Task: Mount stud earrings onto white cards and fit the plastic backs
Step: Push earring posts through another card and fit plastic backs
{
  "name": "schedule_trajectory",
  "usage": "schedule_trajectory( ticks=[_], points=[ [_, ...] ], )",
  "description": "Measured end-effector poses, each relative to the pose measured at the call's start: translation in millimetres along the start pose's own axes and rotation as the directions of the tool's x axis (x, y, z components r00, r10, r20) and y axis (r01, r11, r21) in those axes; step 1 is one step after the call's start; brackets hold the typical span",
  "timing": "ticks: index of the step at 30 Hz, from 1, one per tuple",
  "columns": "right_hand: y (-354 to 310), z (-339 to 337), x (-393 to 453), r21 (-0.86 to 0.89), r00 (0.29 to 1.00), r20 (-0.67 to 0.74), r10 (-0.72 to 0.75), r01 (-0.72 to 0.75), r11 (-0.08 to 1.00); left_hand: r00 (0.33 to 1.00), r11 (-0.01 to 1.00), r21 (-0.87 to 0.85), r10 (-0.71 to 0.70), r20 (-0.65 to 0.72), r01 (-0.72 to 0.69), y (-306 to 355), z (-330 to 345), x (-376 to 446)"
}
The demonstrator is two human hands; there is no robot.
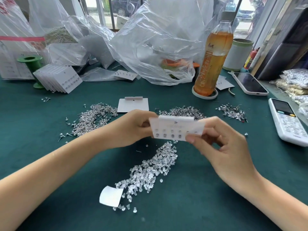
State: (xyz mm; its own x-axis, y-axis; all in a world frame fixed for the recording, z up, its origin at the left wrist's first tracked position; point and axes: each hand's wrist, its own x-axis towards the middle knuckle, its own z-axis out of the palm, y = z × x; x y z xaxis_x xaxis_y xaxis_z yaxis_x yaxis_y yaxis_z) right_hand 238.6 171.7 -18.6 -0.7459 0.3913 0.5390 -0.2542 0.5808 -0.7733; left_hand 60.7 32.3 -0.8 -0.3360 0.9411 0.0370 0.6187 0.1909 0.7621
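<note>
A white earring card (175,129) is held up above the green table (50,160), with two rows of studs showing in its left part. My left hand (133,127) grips the card's left edge. My right hand (221,144) pinches its lower right corner with the thumb in front. Below the card lies a long heap of clear plastic backs (150,174). Loose stud earrings lie in piles at the left (95,119), behind the card (185,111) and at the right (231,111). A blank card (133,105) lies flat beyond my hands.
A stack of filled cards (58,79) leans on a green spool (32,64) at back left. Crumpled plastic bags (150,39) fill the back. A tea bottle (213,57), a phone (250,84) and a white remote (288,120) stand at the right. A small paper piece (110,195) lies near me.
</note>
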Motion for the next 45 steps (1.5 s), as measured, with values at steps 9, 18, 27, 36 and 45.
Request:
schedule_trajectory(
  ticks=[9,18,27,36,45],
  points=[
    [2.1,-6.5,0.1,-0.477,0.718,0.408,-0.564,0.694,0.539,0.999,0.943,-0.332,0.034,0.009,-0.029,23.2,2.4,-5.2],
    [-4.5,-3.2,-2.2,-0.546,0.655,0.49,-0.576,0.745,0.384,0.994,0.967,-0.251,0.063,0.092,-0.038,36.9,11.6,-13.9],
    [-6.0,-2.3,-3.7,-0.562,0.658,0.491,-0.571,0.74,0.369,0.993,0.966,-0.257,0.04,0.108,-0.011,37.8,12.9,-14.9],
    [-6.0,0.1,-5.4,-0.563,0.656,0.498,-0.568,0.742,0.364,0.99,0.976,-0.218,0.01,0.14,0.021,34.7,12.9,-14.1],
    [-5.4,0.1,-7.0,-0.571,0.666,0.504,-0.549,0.734,0.366,0.991,0.985,-0.172,0.01,0.132,0.013,36.4,12.6,-15.1]
  ],
)
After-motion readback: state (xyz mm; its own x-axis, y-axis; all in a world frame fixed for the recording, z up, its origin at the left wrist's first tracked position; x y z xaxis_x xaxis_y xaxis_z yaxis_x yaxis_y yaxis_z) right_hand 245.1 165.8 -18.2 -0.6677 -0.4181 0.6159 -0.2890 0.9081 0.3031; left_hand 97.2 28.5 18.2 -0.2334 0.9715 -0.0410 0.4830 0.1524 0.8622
